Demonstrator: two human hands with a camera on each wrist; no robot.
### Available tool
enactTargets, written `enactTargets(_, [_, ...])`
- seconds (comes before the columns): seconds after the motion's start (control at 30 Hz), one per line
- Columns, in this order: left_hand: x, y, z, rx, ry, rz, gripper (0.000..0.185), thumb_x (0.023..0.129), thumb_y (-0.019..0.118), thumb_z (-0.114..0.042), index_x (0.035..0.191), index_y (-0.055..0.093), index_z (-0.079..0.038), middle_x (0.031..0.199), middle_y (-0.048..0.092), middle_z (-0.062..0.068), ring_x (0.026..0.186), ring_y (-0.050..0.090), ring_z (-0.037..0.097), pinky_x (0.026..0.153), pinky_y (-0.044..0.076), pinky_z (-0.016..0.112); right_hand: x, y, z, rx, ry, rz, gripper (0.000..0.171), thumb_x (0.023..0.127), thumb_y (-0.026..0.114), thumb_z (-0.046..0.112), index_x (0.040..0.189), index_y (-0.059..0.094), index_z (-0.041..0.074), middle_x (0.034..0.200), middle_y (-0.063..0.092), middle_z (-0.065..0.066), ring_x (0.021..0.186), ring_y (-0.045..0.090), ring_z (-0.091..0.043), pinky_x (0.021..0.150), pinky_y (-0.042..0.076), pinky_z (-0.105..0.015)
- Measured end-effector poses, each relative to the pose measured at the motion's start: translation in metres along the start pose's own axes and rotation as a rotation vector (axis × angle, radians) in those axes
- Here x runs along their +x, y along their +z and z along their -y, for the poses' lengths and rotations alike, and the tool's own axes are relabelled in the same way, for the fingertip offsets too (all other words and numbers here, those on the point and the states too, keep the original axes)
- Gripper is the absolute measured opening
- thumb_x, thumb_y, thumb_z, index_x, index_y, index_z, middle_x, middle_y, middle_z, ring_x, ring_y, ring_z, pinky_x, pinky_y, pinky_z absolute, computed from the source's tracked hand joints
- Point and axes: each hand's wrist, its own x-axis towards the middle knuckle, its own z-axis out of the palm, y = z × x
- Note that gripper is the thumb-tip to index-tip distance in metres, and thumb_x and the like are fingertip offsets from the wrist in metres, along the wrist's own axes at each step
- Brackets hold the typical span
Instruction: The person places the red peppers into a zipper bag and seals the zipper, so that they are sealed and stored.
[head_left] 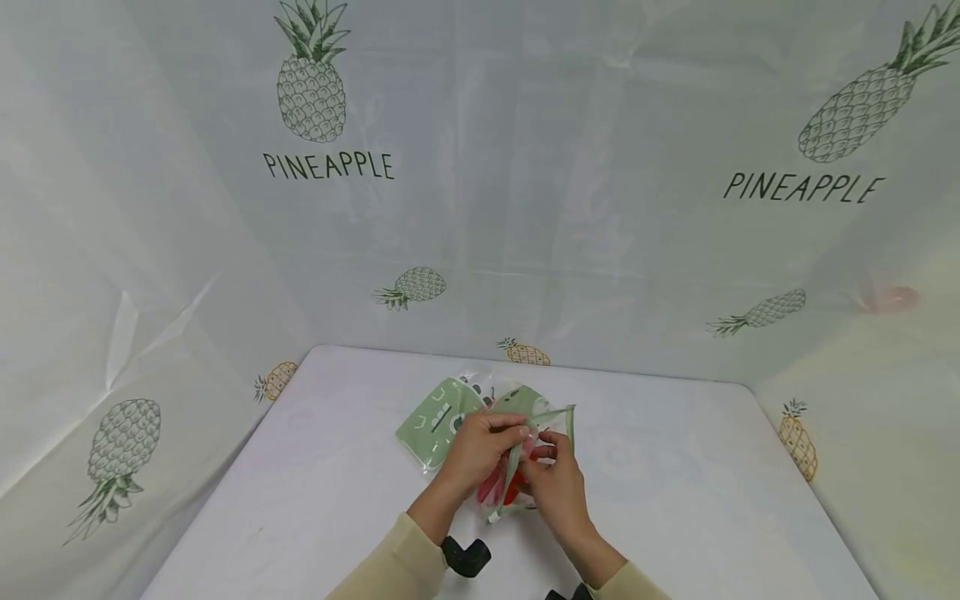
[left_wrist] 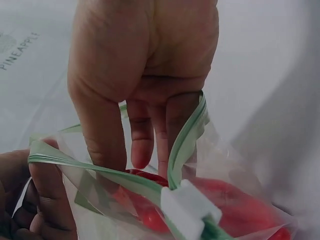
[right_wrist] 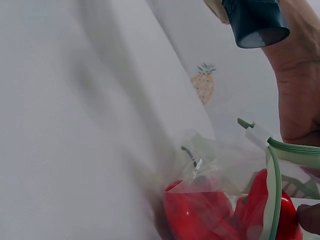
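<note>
Left hand (head_left: 480, 446) and right hand (head_left: 553, 479) pinch green zip rim of clear plastic bag (head_left: 525, 450) holding red pepper (right_wrist: 200, 215). Risk: uneven pull likely jams white slider (left_wrist: 187, 207) or tears seam.

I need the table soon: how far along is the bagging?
Done: red items sit inside the clear zip bag with green seal strip. In hand: the left hand and right hand hold its open mouth. Left: the seal, white slider at one end.
</note>
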Motion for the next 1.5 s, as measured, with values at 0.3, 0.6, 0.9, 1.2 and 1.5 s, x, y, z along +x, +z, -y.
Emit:
enactTargets(0.3, [-0.001,-0.004,-0.001,0.001,-0.005,-0.027,0.022,0.098,0.076,-0.023,0.116,0.082,-0.012,0.110,0.077,0.005,0.091,0.063,0.013,0.069,0.056,0.022,-0.001,-0.002,-0.002,-0.004,-0.028,-0.022,0.060,0.098,0.076,0.018,0.146,0.045,0.000,0.126,0.061,-0.021,0.107,0.075,-0.027,0.073,0.066,-0.029])
enactTargets(0.6, [-0.002,-0.006,-0.001,-0.013,-0.021,-0.015,0.022,0.099,0.075,-0.022,0.118,0.082,-0.013,0.106,0.075,0.002,0.077,0.061,0.013,0.064,0.055,0.023,-0.001,-0.009,0.001,-0.025,-0.068,-0.025,0.056,0.098,0.076,0.016,0.145,0.048,0.003,0.131,0.064,-0.020,0.114,0.071,-0.029,0.080,0.065,-0.027])
enactTargets(0.9, [-0.002,-0.008,0.004,0.046,-0.029,-0.023,0.021,0.099,0.075,-0.026,0.118,0.082,-0.019,0.107,0.075,0.001,0.083,0.061,0.016,0.067,0.056,0.023,0.010,-0.036,0.016,-0.136,-0.121,-0.067,0.034,0.105,0.067,0.019,0.135,0.062,0.003,0.118,0.069,-0.015,0.096,0.071,-0.026,0.073,0.065,-0.027])
enactTargets(1.2, [-0.001,-0.012,0.007,0.029,-0.038,-0.004,0.021,0.099,0.075,-0.022,0.118,0.082,-0.016,0.101,0.072,0.002,0.073,0.058,0.012,0.058,0.050,0.018,0.042,-0.080,0.035,-0.139,-0.004,-0.014,0.036,0.108,0.061,0.029,0.128,0.070,-0.001,0.121,0.072,-0.020,0.105,0.071,-0.027,0.087,0.063,-0.032])
enactTargets(1.5, [-0.004,-0.015,0.011,0.088,-0.042,0.007,0.018,0.099,0.074,-0.022,0.113,0.084,-0.019,0.107,0.068,0.002,0.081,0.058,0.013,0.058,0.049,0.019,0.068,-0.096,0.032,-0.082,0.124,0.164,0.047,0.107,0.064,0.036,0.128,0.069,-0.006,0.112,0.075,-0.014,0.101,0.073,-0.025,0.091,0.064,-0.037])
